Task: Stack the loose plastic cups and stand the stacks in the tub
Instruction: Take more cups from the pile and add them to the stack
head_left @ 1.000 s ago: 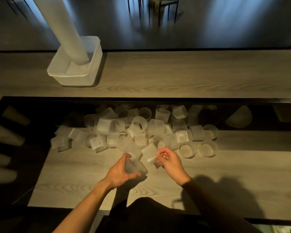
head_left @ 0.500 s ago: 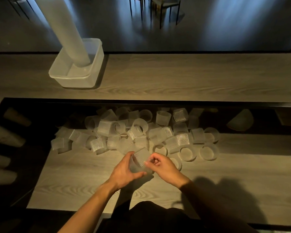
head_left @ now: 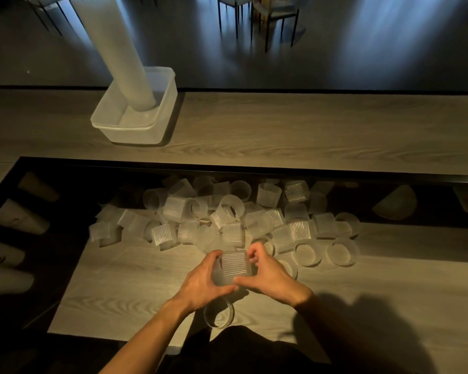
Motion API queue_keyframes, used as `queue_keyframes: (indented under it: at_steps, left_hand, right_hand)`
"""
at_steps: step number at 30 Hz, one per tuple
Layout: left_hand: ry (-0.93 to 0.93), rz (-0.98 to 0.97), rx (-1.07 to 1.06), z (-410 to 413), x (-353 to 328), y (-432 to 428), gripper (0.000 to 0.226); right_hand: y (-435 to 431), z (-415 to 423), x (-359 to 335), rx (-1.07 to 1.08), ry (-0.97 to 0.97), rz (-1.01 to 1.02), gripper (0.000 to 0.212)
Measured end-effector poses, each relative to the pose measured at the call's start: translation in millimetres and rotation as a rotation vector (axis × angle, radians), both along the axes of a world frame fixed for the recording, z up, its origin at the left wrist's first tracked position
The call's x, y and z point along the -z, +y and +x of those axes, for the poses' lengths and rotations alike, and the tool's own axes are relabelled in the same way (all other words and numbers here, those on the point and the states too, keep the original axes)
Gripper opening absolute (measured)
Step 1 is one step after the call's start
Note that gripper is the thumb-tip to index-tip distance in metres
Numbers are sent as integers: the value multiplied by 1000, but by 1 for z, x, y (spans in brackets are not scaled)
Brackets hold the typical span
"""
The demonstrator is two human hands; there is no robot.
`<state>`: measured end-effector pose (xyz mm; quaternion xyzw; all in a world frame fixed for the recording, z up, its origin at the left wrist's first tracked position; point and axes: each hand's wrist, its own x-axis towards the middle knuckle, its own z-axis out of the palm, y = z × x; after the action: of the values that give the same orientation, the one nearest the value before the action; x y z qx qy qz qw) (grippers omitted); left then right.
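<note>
Both my hands hold ribbed clear plastic cups (head_left: 233, 268) together just above the near table. My left hand (head_left: 203, 284) wraps round the lower cup from the left; my right hand (head_left: 268, 276) grips the upper ribbed cup from the right. Behind them lies a pile of several loose cups (head_left: 227, 220), some on their sides, some upright. A single cup (head_left: 219, 315) lies on the table below my left wrist. The white tub (head_left: 135, 125) stands on the far table at the left, with one tall cup stack (head_left: 116, 49) leaning in it.
A dark gap (head_left: 254, 171) runs between the near table and the far one. Dim cup stacks (head_left: 19, 220) lie at the left in shadow. Chairs (head_left: 257, 20) stand on the floor beyond the far table. A pale bowl-like shape (head_left: 393, 203) sits at the right.
My right hand picked a ribbed cup from the pile and brought it to the cup in my left hand. Both hands now press the cups together, a little nearer to me.
</note>
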<state>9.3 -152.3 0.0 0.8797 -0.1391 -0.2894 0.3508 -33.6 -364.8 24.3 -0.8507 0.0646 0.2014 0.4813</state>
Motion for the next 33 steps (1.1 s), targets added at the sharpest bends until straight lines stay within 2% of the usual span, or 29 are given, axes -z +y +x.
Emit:
queue_keyframes:
  at_steps: [2,3,5,8,11,13,17,20,24,26,28,30,33]
  left_hand:
    - [11,3,-2,-2,3,5,98]
    - [18,1,-6,-4,3,7,98]
    - [16,-5,-16,-4,4,11,97]
    - [26,-37,-51,-1,2,13,94]
    - [55,-112,-96,3,-6,9,92]
    - [65,-189,-144,5,-11,4,87]
    - [93,-301,-184,9,-18,-3,89]
    - [119,-342,-248,9,-18,1,93]
    - [87,-294,-286,13,-20,12,89]
    - [118,-281,-322,7,-16,23,79]
    - [98,-257,-346,3,-15,30,70]
    - [90,-214,-381,-12,-5,46,70]
    - [106,-172,-397,-34,6,67,86]
  right_hand:
    - [-2,0,-2,-34,49,49,93]
    - [-1,-1,-3,-51,53,68,96]
    - [0,-1,-3,-13,50,153,83]
    - [6,-1,-5,247,37,409,61]
    - [18,-1,-11,458,64,635,61]
    - [29,-2,-14,443,78,661,70]
    - [51,-3,-10,369,90,567,60]
    - [60,-4,-5,255,127,496,63]
    - [52,3,-2,106,64,237,67]
    - [52,1,5,147,-5,172,59]
    - [51,-5,14,183,-110,20,48]
    - [59,-19,28,101,-102,-161,41]
    - [69,-41,42,-87,31,-332,57]
